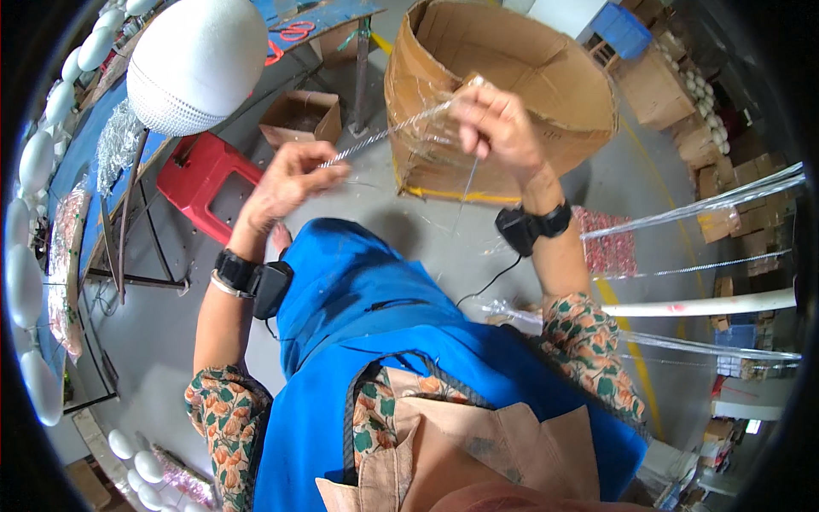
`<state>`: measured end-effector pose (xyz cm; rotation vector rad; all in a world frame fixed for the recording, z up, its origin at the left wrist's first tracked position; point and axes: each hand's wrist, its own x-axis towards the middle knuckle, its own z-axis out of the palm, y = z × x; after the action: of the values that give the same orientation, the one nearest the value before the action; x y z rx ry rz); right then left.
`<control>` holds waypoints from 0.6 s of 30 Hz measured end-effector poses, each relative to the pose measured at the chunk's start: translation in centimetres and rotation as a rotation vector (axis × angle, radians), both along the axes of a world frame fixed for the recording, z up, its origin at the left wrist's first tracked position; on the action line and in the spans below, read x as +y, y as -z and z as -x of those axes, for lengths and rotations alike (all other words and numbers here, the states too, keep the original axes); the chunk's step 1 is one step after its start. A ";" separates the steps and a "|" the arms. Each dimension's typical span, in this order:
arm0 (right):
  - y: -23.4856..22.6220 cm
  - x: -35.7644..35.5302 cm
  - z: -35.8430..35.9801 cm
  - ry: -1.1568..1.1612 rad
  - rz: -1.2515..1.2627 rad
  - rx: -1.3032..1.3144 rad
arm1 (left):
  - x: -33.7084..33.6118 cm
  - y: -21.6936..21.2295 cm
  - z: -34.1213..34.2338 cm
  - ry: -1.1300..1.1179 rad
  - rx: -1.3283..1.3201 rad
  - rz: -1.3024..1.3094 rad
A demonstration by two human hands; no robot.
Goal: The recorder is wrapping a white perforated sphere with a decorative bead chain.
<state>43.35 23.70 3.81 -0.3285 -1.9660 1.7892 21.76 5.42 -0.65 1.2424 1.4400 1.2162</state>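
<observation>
Two hands are raised over the floor, working one thin silvery stick between them. The left hand (pixel 286 183) pinches the near end of the silvery stick (pixel 375 136), while the right hand (pixel 499 128) is closed on the clear plastic sleeve (pixel 431 128) that wraps its far end, just in front of a big open cardboard box (pixel 512 68). By the look of it, the stick is being drawn out of, or slid into, its sleeve; which way cannot be told. The next move would call for a steady pull along the stick's length, so the thin plastic does not snag.

Packages lie all round: a small open brown carton (pixel 300 118) sits on the floor beside a red stool (pixel 205 183), brown cartons (pixel 653 85) are stacked at upper right, and a blue crate (pixel 623 30) stands behind the big box.
</observation>
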 end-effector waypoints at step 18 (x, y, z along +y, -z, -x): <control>1.4 13.0 -8.5 0.806 -0.052 0.241 | -18.9 5.7 12.9 -0.597 0.255 0.112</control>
<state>51.83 36.70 2.45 -0.7259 -1.4079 1.1820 8.85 -13.50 -6.34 0.9397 2.1373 1.3636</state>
